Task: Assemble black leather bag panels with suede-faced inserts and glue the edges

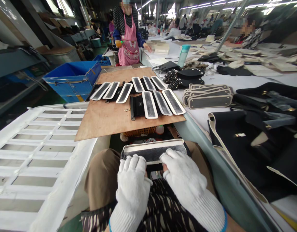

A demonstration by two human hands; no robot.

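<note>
A long black bag panel [153,154] with cream edging lies across my lap. My left hand [133,180], in a white knitted glove, grips its near edge at the left; the fingers lie on top and the thumb is mostly hidden. On the right part of the same panel, my gloved right hand [183,172] presses with bent fingers, its thumb tucked under the near edge. Beyond my knees, a brown board [100,124] bears several similar panels [149,105] with pale borders and black fabric parts under them.
To the left stands a white slotted rack [73,129], with a blue bin [73,77] beyond it. Edged grey panels [210,98] are stacked at right, near black bag pieces [254,141]. A turquoise bottle [184,55] stands farther back. A person in a pink apron [129,45] stands beyond the board.
</note>
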